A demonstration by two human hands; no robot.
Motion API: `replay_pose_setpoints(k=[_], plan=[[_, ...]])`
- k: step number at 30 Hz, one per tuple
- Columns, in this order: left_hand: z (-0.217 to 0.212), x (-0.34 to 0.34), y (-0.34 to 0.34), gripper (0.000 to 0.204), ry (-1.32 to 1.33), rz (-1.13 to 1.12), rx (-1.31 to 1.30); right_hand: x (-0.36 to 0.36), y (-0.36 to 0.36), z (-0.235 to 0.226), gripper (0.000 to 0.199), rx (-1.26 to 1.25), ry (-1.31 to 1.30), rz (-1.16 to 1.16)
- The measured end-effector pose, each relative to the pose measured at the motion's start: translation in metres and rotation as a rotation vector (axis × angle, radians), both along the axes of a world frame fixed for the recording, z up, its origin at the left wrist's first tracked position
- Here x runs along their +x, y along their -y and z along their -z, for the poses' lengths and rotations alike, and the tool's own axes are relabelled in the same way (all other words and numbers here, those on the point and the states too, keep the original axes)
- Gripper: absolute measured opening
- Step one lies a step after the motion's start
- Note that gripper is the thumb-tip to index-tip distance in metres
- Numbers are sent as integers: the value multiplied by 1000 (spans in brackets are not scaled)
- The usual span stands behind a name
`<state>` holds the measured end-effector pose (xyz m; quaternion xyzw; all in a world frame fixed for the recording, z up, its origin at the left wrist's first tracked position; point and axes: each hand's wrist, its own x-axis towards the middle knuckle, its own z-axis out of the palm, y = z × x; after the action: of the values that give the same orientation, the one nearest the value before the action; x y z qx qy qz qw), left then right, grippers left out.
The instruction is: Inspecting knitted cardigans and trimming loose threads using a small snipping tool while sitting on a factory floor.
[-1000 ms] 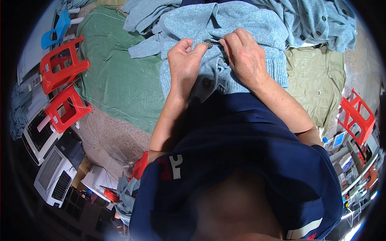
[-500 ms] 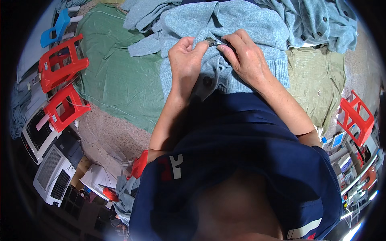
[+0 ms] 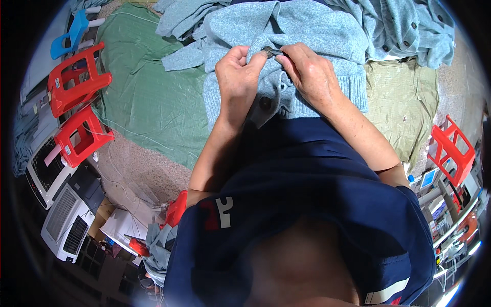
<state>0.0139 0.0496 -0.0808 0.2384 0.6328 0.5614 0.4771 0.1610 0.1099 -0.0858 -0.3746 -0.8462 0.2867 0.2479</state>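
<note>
A light blue knitted cardigan (image 3: 317,30) lies over my lap, with ribbed edging and dark round buttons. My left hand (image 3: 238,74) is closed, pinching the cardigan's front edge beside a dark button (image 3: 267,51). From the other side my right hand (image 3: 309,71) grips a small, thin metal tool (image 3: 277,52) between thumb and fingers. Its tip is at the button; most of it is hidden in the hand, so its kind cannot be made out. Lower on the same edge, another dark button (image 3: 265,103) shows near my left wrist.
More blue knitwear (image 3: 404,30) is heaped at the far right, and another piece (image 3: 189,18) at the far left. Green sheeting (image 3: 148,87) and olive sheeting (image 3: 401,102) cover the floor. Red stools (image 3: 76,82) stand at left, another red stool (image 3: 452,148) at right.
My right hand has turned slightly, and the tool's tip has shifted a little at the button. My left hand keeps its pinch on the cardigan, nearly unmoved.
</note>
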Motion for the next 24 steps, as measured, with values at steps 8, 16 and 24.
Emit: replay_pose_setpoints(k=[8, 16, 24], plan=[[0, 1, 0, 10, -19, 7, 18, 0, 1, -2, 16, -4, -5, -14], [-1, 2, -2, 10, -5, -13, -1, 0, 1, -2, 17, -1, 10, 0], [-2, 3, -2, 11, -156, 16, 2, -2, 1, -2, 18, 11, 38, 20]])
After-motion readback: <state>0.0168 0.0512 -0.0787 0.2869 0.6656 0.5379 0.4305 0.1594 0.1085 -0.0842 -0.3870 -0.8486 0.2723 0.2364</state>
